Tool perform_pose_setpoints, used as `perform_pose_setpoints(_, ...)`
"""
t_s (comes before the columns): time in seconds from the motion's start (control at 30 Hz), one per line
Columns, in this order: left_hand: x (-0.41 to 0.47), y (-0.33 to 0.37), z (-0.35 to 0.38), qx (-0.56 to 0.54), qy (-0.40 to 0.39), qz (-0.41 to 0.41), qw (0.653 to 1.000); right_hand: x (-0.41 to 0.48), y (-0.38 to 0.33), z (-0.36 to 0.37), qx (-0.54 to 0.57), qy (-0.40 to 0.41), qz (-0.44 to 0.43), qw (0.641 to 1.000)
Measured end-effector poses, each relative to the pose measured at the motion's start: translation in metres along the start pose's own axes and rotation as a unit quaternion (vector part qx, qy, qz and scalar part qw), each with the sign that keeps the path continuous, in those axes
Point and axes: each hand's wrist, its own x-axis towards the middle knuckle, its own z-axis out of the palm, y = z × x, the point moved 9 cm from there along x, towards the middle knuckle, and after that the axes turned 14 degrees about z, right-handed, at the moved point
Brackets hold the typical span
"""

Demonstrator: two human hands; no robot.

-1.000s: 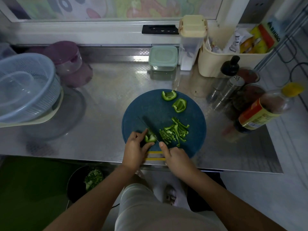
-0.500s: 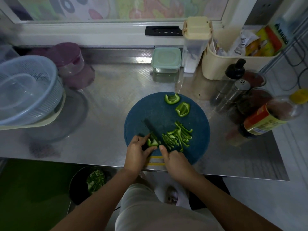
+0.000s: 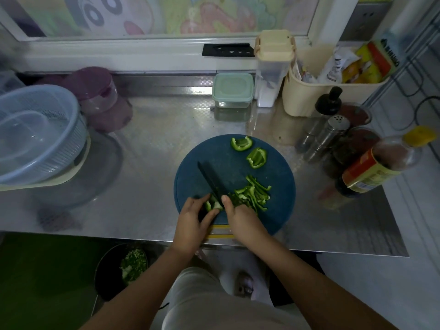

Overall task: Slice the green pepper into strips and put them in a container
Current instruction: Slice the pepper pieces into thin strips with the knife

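A round dark blue cutting board lies on the steel counter. At its near edge my left hand pins down a green pepper piece. My right hand grips a black knife, forefinger along the spine, the blade set against that piece and pointing away to the left. A heap of cut pepper strips lies just right of the blade. Two uncut pepper pieces rest at the far side of the board, pepper piece one and pepper piece two.
A pale blue colander with a clear bowl inside stands at the left, purple lidded tubs behind it. A small mint-lidded box sits at the back. Shakers and a sauce bottle crowd the right. A dark pot of greens sits below the counter.
The camera view has shifted slightly. The knife blade now stands farther out over the board beside the held piece; both hands stay at the board's near edge.
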Motion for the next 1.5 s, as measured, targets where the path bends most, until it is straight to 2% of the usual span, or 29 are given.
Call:
perform_pose_setpoints(0.17, -0.001, -0.009, 0.001, -0.023, 0.014, -0.014, 1.0, -0.005, 0.035, -0.01, 0.052, -0.038, 0.028, 0.998)
perform_pose_setpoints(0.4, -0.001, -0.023, 0.003, -0.093, 0.038, -0.087, 0.991, -0.024, 0.025, -0.008, 0.112, -0.051, -0.028, 0.992)
perform_pose_setpoints(0.6, -0.001, -0.025, 0.003, -0.103, 0.031, -0.101, 0.989, -0.033, 0.015, -0.007, 0.042, -0.012, -0.058, 0.997)
perform_pose_setpoints(0.8, -0.001, -0.028, 0.004, -0.088, 0.033, -0.104, 0.99, -0.041, 0.015, -0.005, -0.032, 0.081, -0.104, 0.991)
perform_pose_setpoints(0.97, -0.002, -0.034, 0.008, -0.097, 0.029, -0.108, 0.989, -0.041, 0.016, 0.003, -0.031, 0.104, -0.119, 0.987)
perform_pose_setpoints(1.07, -0.003, -0.034, 0.008, -0.099, 0.027, -0.11, 0.989, -0.044, 0.013, 0.004, -0.072, 0.107, -0.121, 0.984)
perform_pose_setpoints(1.37, -0.003, -0.023, 0.005, -0.065, 0.019, -0.077, 0.995, -0.041, 0.023, 0.011, 0.012, 0.052, -0.069, 0.996)
perform_pose_setpoints(1.5, -0.002, -0.021, 0.003, -0.038, 0.012, -0.061, 0.997, -0.038, 0.022, 0.013, -0.001, 0.058, -0.071, 0.996)
